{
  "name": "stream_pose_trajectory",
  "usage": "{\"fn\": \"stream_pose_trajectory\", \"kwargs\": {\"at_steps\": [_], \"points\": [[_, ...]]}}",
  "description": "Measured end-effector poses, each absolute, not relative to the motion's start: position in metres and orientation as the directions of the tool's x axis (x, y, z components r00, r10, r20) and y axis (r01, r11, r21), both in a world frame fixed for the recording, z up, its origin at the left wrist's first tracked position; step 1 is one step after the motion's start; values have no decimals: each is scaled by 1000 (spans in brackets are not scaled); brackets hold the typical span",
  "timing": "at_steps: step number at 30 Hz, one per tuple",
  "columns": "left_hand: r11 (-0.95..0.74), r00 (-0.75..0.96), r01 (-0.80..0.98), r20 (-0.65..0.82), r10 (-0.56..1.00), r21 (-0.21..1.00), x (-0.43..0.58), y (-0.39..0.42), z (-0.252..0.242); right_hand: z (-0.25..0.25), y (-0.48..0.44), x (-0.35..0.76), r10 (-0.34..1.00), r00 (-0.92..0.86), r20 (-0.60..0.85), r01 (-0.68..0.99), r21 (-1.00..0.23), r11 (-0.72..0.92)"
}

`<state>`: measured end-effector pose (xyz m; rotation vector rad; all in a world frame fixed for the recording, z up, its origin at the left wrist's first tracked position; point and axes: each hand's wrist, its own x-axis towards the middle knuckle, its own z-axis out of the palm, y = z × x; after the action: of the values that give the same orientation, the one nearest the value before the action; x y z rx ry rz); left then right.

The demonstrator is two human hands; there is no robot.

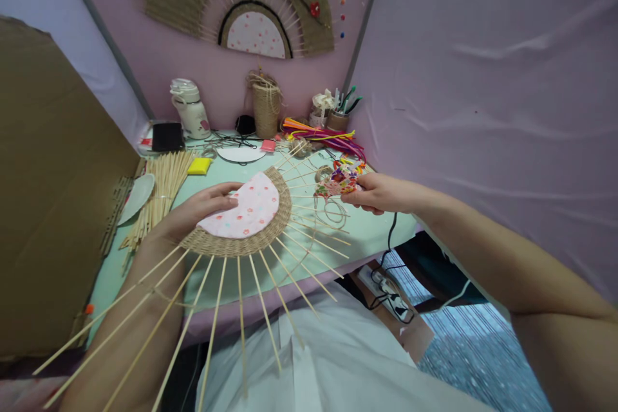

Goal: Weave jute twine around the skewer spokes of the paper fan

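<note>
While the left hand (pixel 193 209) lies flat at frame centre-left, fingers extended and side by side, it presses on the pink fabric half-disc (pixel 248 212). The half-disc's straight edge runs diagonally from lower left to upper right. Its woven jute rim (pixel 273 232) curves away from the fingers, and the bamboo spokes (pixel 270 309) fan out toward the lower frame and right. The right hand (pixel 381 193) is right of centre, apart from the rim, with its fingers drawn into a pinch. Whether they grip the multicoloured piece (pixel 340 177) or the jute cord (pixel 333 211) looped on the table (pixel 381 228) cannot be told. No writing is legible.
</note>
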<state>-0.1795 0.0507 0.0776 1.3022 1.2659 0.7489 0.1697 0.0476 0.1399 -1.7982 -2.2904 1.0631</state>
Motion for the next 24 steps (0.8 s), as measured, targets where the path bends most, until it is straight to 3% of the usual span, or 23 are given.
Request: {"fn": "stream_pose_trajectory", "kwargs": {"at_steps": [24], "points": [[190, 232, 234, -244, 941, 954, -181, 50, 77, 139, 48, 167, 869, -324, -375, 850, -518, 94]]}}
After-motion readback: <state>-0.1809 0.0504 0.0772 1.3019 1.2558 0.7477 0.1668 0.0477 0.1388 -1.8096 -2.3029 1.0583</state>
